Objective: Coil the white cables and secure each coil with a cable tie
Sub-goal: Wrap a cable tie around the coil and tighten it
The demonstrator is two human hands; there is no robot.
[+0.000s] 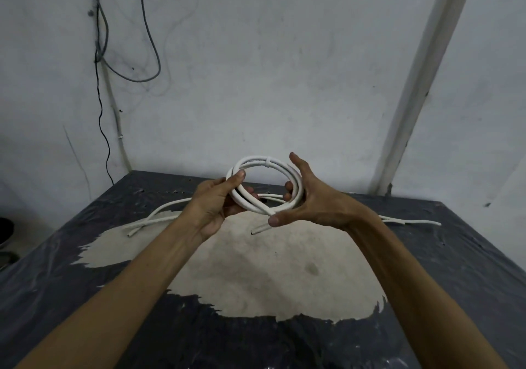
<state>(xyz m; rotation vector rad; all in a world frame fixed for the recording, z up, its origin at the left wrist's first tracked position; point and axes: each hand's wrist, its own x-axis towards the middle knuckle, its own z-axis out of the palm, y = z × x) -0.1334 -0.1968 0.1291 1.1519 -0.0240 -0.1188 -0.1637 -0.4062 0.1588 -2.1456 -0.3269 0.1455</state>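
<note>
Above the table's (pixel 469 254) far edge, the coiled white cable (pixel 296 175) is gripped by left hand (pixel 216 209) and right hand (pixel 310 203); loops should be kept aligned while the cable tie (pixel 267 161) is tightened.

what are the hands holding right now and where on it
Both hands hold the coiled white cable above the table: the left hand grips its left side, and the right hand cups its right side with curled fingers.

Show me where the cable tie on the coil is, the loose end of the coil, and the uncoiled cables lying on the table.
cable tie (pixel 267 161), head view, white band atop the coil.
loose end (pixel 257 230), head view, open cut tip.
uncoiled cables (pixel 159 210), head view, left stretch on the table.
</note>
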